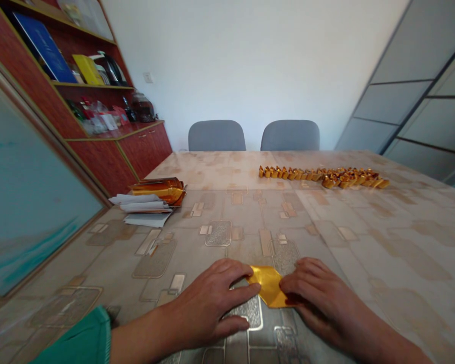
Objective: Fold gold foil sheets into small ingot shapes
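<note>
Because the white sheets (146,207) beside the foil bundle (155,189) at far left are loosely fanned, a sweep of the left forearm could scatter them, though they sit well apart from it. Nearer the middle, the left hand (220,293) is spread, thumb held off, its fingertips merely resting on the left end of the gold foil piece (268,287), so that piece might skid on the smooth-looking table (345,258). It lies between both hands, creased, and uneven pulling could tear it or skew a fold. The right hand (318,288) curls over the other end with its thumb hidden; whether it pinches or only presses, I cannot tell, but too much force would probably crush that edge. As for room, the table's left edge passes close to the bundle, open tabletop stretches forward from the hands toward two grey chairs (217,135), and farther right the folded gold pieces (356,178) stand in tight rows, easily toppled by a careless reach.
</note>
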A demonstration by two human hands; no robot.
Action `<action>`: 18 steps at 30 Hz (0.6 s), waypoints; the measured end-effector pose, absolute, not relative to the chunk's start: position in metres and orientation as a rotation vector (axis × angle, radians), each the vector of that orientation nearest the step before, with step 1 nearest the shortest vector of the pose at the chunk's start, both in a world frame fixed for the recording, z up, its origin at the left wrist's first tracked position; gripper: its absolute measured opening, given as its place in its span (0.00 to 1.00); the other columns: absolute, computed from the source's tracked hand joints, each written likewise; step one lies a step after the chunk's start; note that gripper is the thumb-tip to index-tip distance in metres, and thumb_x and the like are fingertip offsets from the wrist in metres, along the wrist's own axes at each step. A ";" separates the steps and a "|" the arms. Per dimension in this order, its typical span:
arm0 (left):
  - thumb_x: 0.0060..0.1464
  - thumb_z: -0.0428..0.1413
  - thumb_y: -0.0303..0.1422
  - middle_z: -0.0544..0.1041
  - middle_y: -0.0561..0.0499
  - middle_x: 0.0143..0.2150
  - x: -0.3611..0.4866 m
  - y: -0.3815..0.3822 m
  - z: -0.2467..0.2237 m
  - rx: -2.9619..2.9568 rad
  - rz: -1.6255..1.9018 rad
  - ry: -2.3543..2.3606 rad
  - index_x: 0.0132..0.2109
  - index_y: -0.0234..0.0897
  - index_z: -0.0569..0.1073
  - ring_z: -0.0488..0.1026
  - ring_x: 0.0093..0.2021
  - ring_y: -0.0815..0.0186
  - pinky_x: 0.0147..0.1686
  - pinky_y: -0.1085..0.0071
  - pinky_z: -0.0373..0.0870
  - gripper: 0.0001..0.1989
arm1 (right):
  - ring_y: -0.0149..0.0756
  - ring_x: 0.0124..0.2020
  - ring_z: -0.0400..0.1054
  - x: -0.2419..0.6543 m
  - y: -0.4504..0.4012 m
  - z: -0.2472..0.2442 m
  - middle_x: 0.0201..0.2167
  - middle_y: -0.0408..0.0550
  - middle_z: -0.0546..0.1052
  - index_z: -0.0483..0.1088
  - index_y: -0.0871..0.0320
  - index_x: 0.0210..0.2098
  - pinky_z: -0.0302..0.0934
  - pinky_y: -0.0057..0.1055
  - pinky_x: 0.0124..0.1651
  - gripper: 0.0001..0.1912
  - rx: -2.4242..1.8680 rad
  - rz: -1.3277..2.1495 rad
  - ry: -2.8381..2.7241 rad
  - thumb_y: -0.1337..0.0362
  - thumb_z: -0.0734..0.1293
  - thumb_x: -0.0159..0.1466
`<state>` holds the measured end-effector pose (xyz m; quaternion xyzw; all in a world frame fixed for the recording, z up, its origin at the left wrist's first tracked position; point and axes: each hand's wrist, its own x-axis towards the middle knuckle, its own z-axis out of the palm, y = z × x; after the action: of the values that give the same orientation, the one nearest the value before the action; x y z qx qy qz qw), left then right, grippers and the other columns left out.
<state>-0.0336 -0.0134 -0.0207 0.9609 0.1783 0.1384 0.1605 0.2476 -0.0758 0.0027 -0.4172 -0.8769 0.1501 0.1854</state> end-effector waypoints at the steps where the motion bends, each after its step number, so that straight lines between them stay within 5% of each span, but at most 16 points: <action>1: 0.63 0.56 0.44 0.70 0.41 0.60 -0.034 -0.014 -0.021 2.747 0.386 0.516 0.63 0.42 0.68 0.68 0.57 0.52 0.57 0.53 0.66 0.25 | 0.40 0.40 0.66 0.248 -0.076 0.003 0.37 0.46 0.77 0.70 0.54 0.45 0.62 0.38 0.46 0.12 -1.196 0.461 -2.461 0.74 0.61 0.67; 6: 0.63 0.56 0.45 0.70 0.40 0.60 -0.034 -0.014 -0.019 2.772 0.352 0.517 0.64 0.44 0.67 0.67 0.57 0.50 0.61 0.47 0.61 0.26 | 0.39 0.40 0.66 0.248 -0.073 -0.001 0.37 0.46 0.75 0.69 0.55 0.43 0.62 0.37 0.44 0.13 -1.224 0.543 -2.412 0.76 0.61 0.65; 18: 0.63 0.54 0.47 0.71 0.40 0.57 -0.033 -0.019 -0.016 2.764 0.352 0.587 0.63 0.43 0.68 0.68 0.53 0.50 0.54 0.50 0.66 0.25 | 0.39 0.46 0.69 0.252 -0.063 0.004 0.46 0.46 0.78 0.72 0.54 0.42 0.59 0.43 0.57 0.14 -1.076 0.459 -2.467 0.76 0.61 0.63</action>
<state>-0.0329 -0.0195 -0.0156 0.9602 0.2040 0.1224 0.1463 0.2518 -0.0627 0.0040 -0.3858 -0.8845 0.1647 0.2041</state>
